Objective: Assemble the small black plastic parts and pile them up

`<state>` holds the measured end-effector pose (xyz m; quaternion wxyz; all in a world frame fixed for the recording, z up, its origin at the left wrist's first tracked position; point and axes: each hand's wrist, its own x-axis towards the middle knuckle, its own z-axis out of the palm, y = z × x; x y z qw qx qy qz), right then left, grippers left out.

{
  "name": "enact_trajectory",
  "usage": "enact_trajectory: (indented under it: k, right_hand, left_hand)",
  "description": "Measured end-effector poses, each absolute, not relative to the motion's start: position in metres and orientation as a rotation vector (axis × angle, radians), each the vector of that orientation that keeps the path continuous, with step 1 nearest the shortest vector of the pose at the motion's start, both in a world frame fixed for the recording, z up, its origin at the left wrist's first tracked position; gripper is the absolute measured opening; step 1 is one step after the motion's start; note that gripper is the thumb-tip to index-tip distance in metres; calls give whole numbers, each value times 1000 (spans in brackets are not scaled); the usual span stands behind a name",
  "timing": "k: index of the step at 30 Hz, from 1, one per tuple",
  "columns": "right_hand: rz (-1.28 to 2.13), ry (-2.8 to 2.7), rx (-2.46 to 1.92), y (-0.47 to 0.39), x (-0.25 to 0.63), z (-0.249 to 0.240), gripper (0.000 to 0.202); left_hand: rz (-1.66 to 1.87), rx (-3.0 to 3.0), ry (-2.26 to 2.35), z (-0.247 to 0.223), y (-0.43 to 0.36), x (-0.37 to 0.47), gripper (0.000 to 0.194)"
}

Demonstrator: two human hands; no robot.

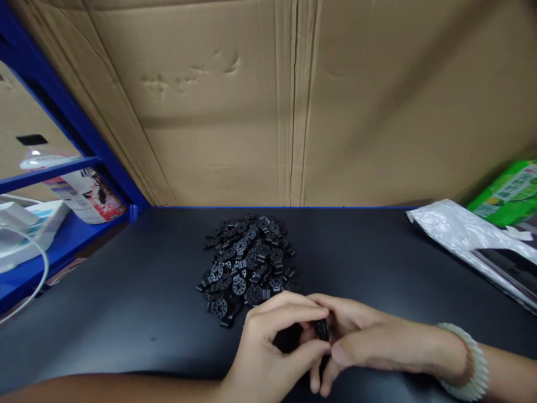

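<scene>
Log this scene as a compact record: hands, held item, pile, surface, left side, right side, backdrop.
Left hand: pinching a small black part
Right hand: close against that part, grip unclear; pale bracelet on wrist
Pile: many black parts, beyond the hands
Surface: black tabletop
Left side: bottle on blue shelf
Right side: silvery bag, green package
Backdrop: cardboard

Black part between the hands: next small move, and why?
I'd probably turn the black part slightly toward the camera: it shows nearly edge-on, and the left hand and right hand crowd it, so its face is hard to check.
</scene>
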<state>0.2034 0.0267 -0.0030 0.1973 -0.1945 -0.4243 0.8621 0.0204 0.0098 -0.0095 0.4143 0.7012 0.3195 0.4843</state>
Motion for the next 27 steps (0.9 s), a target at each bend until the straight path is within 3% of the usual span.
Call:
enact_trajectory:
  k: [10,20,27]
  right_hand:
    - [2346,-1258,-663,24,200,8,18]
    - [2424,-1164,-510,26,198,6,32]
    - [2377,-1131,-598,24,195,4,31]
  left_hand:
    - [1190,1775,846,-10,9,26,34]
    - [1169,1773,824,-5,6,27,37]
    - [1140,1827,867,-4,7,28,32]
